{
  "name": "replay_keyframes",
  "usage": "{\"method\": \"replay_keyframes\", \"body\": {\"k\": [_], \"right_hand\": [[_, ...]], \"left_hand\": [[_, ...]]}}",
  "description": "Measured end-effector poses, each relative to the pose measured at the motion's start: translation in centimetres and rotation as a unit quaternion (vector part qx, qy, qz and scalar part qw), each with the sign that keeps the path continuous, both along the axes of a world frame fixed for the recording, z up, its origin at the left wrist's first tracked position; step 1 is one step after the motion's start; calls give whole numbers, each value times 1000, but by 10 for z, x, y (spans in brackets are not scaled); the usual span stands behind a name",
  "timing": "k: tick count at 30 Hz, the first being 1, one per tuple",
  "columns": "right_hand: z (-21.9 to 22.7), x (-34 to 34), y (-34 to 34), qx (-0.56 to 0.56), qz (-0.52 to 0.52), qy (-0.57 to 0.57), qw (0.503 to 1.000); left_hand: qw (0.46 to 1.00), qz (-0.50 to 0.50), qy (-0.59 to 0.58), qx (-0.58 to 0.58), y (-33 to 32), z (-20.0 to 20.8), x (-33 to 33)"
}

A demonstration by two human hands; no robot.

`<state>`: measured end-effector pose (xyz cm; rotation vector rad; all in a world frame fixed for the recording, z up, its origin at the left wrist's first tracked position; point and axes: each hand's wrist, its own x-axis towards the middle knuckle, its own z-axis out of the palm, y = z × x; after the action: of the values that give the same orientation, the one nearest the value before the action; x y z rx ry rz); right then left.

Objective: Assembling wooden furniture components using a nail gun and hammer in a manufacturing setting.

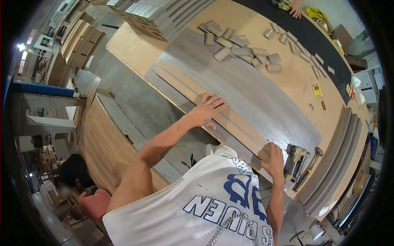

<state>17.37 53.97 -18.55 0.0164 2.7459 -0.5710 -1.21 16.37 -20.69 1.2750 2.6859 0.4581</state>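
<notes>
A long narrow wooden board, tan with grey edge strips, lies along the near edge of the table on a wide grey wood panel. My left hand rests across the board's middle, fingers stretched out and spread, thumb toward me. At the board's right end my right hand is closed round it, fingers together over the end and thumb on the near side. Just right of that hand lie a nail gun and a hammer.
Several short grey wood blocks are scattered on the panel's far part, and more on the tan table. Long grey strips are stacked at right. A yellow packet lies nearby. Another person's hand is at the far edge.
</notes>
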Motion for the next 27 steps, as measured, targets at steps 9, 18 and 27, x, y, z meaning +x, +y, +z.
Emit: {"method": "replay_keyframes", "body": {"k": [9, 18, 27], "right_hand": [[4, 1, 6, 17, -51, 26, 998], [-2, 2, 16, -12, -60, 1, 998], [8, 4, 7, 71, 15, -21, 997]], "left_hand": [[990, -79, -46, -106, 22, 14, -26], [992, -102, -20, -74, 14, -14, -24], [989, 118, -50, 78, 16, 2, 19]]}}
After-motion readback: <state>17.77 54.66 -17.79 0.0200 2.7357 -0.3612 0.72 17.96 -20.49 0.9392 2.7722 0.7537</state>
